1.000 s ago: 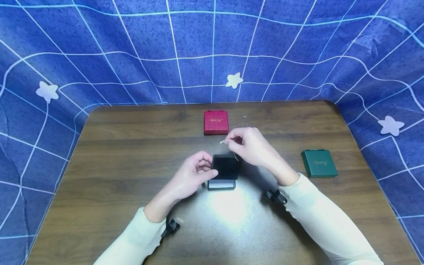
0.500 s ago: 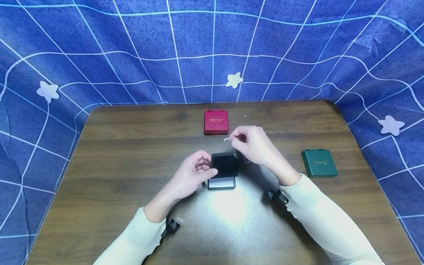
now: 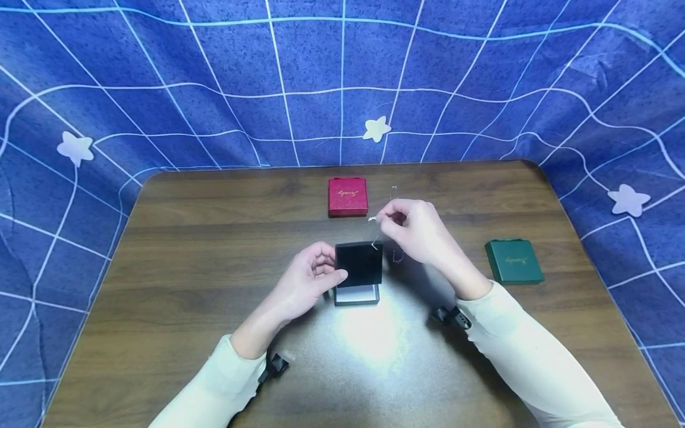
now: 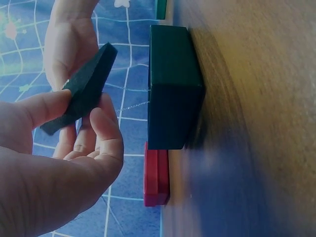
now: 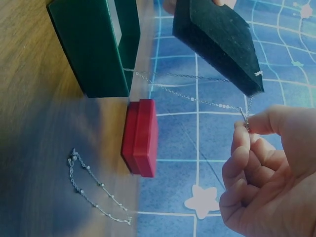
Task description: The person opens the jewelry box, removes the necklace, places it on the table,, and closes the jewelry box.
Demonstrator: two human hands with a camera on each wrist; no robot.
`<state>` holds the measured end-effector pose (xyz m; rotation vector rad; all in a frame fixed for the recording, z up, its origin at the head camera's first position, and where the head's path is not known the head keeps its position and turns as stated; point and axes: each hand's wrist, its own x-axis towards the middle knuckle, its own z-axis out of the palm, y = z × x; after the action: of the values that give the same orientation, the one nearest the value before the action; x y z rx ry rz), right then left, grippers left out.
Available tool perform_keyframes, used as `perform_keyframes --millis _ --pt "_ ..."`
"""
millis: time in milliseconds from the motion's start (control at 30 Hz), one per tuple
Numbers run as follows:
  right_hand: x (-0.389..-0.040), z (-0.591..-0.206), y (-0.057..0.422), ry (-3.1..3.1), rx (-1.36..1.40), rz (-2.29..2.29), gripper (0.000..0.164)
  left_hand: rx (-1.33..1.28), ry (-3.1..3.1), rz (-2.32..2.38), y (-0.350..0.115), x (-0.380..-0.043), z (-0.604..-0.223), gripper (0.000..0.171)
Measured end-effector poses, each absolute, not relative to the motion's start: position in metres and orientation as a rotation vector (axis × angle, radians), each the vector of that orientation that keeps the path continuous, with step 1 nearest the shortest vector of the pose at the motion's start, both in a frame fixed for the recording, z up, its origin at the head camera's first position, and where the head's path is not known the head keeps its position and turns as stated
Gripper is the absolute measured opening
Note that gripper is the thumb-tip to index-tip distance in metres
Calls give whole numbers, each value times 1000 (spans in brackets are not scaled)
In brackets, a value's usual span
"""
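My left hand (image 3: 310,279) grips a flat black insert pad (image 3: 359,264) between thumb and fingers, tilted above an uncovered dark green jewelry box base (image 4: 173,89). My right hand (image 3: 420,229) pinches a fine silver chain (image 5: 207,102) between thumb and index finger, beyond the pad's far right corner. Lengths of that chain run from the fingertips past the pad toward the box opening in the right wrist view. A small bit of chain (image 5: 258,73) shows at the pad's edge. A pale inner bottom (image 3: 357,295) shows in the box.
A closed red jewelry box (image 3: 348,197) stands behind the hands. A closed green jewelry box (image 3: 515,261) lies to the right. Another silver chain with beads (image 5: 91,193) lies on the wooden table (image 3: 214,238), partly hidden by my right hand in the head view.
My right hand has moved slightly away and to the right, drawing the pinched chain with it. My left hand has shifted the pad a little left and away, still holding it.
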<state>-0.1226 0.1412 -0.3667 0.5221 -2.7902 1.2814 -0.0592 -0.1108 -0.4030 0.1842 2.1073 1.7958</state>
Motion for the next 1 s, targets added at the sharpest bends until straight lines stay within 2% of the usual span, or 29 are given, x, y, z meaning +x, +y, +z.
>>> perform_keyframes --millis 1000 --pt "-120 -373 156 -2732 422 1313 8 151 2093 1854 -114 -58 -406 28"
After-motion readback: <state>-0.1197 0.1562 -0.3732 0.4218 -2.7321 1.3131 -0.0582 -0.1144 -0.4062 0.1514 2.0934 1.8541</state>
